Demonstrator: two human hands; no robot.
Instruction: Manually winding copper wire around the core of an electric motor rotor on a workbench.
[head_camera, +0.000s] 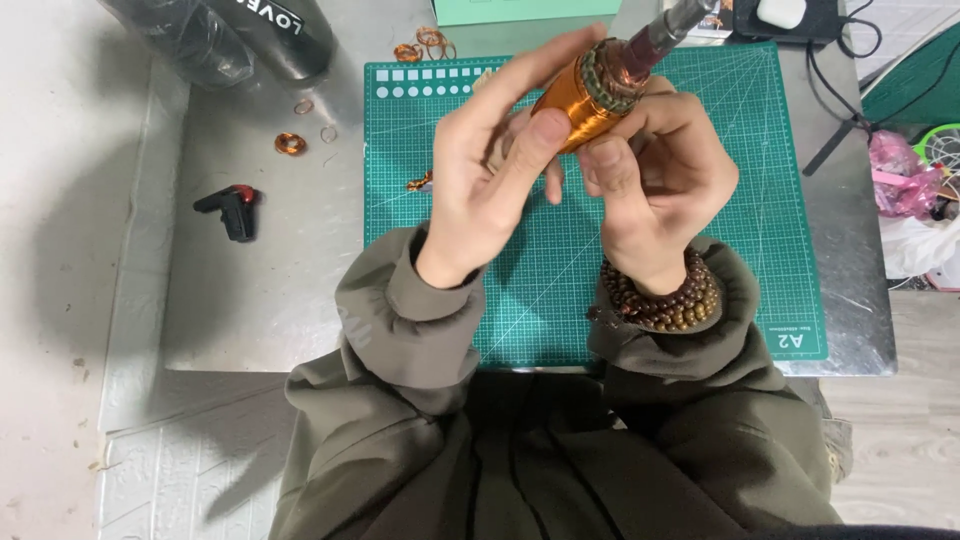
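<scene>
2 hands (590, 150) clamp fingers on a copper coil (580, 100) — above green mat (720, 230); black tool (232, 208), wire loops (291, 143) lie left.

Metal table (280, 300) under green cutting mat (770, 200)

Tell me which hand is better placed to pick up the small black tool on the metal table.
Left, probably. The left hand is nearer the black tool, which lies on its side of the table; the right hand supports the copper coil.
</scene>
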